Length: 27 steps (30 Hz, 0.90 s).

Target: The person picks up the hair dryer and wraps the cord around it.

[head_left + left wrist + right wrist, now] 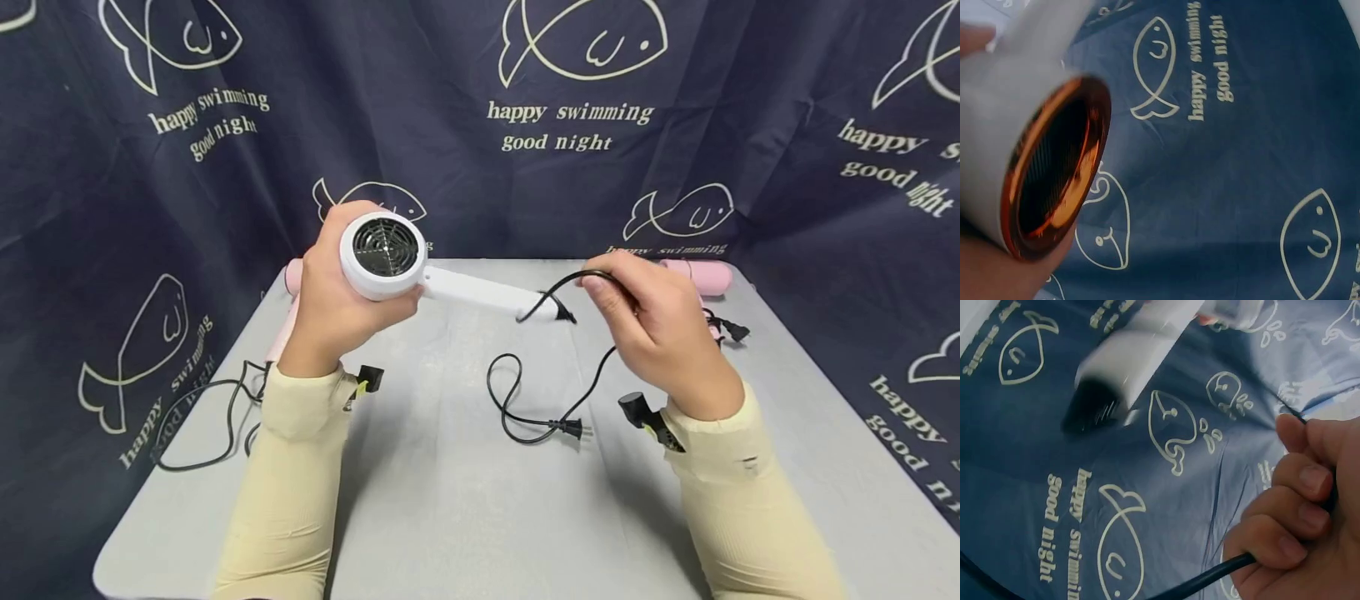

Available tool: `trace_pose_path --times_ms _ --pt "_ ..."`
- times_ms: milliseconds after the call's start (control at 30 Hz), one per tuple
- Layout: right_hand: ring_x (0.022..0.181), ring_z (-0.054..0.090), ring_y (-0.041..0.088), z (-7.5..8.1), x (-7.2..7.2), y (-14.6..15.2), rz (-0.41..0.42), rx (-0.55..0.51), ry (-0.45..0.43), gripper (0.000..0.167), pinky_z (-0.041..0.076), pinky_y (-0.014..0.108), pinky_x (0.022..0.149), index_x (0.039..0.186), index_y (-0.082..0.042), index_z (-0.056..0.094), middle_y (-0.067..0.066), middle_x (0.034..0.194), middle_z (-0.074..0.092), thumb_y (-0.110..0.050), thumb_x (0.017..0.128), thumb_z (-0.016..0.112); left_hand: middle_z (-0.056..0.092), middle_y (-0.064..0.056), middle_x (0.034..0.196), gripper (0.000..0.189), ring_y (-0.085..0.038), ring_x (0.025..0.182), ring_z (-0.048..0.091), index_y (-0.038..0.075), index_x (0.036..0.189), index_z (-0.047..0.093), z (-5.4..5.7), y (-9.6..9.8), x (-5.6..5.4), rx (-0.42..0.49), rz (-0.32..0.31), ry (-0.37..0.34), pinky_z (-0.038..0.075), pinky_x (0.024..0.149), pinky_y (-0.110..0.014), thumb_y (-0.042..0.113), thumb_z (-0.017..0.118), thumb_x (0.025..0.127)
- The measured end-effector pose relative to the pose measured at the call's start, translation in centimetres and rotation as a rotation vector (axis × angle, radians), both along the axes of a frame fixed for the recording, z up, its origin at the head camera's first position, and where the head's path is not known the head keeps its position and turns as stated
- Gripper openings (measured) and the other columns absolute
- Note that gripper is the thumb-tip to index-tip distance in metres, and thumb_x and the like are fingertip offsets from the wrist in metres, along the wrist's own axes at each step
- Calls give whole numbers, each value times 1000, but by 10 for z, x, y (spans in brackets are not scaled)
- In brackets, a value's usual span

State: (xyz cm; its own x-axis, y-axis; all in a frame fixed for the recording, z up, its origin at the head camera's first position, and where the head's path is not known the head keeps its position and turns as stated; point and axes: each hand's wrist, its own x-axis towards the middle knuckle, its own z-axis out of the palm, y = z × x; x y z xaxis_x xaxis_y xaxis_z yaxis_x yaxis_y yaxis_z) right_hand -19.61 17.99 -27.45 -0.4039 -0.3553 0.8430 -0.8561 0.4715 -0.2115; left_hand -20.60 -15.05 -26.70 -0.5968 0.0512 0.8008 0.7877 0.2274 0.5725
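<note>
A white hair dryer (487,293) is held up over the table, its round black intake grille towards the head camera and its handle pointing right. My left hand (318,292) grips it round the barrel. In the left wrist view its outlet has a shiny copper-coloured ring (1094,153). To the right of the handle's end, my right hand (656,325) holds the dryer's black cord (1207,575), thumb and forefinger pinching it while the other fingers curl over it. Below that hand, the cord's loop ends in a two-pin plug (572,428).
Behind my left hand lies a pink hair dryer (293,275), partly hidden, with a dark cord (201,467) at the table's left edge. Another pink hair dryer (705,277) lies at the back right, near a black plug (737,332). A dark blue printed curtain (450,50) surrounds the grey table (465,517).
</note>
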Motion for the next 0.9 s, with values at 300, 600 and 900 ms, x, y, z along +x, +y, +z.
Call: trace_pose_path --times_ms 300,600,900 --pt "64 38 2 -4 -14 5 -38 -115 -40 5 31 19 60 92 -1 70 0 69 48 2 90 74 69 -4 111 74 -24 106 63 -14 120 55 7 -1 9 -18 -218 58 46 103 -35 -13 84 53" --pt "69 50 6 -27 -34 -9 28 -6 -161 7 39 20 63 99 -16 76 -8 80 61 -13 99 69 68 -29 99 67 -36 93 70 -17 115 53 14 7 16 217 -396 129 54 90 -40 -18 80 54" --pt "70 54 6 -42 -29 -28 22 131 -317 17 47 24 67 104 -17 76 -5 81 65 -14 104 60 70 -21 105 71 -41 96 70 -5 124 55 12 8 10 408 -243 188 57 95 -43 -15 80 58"
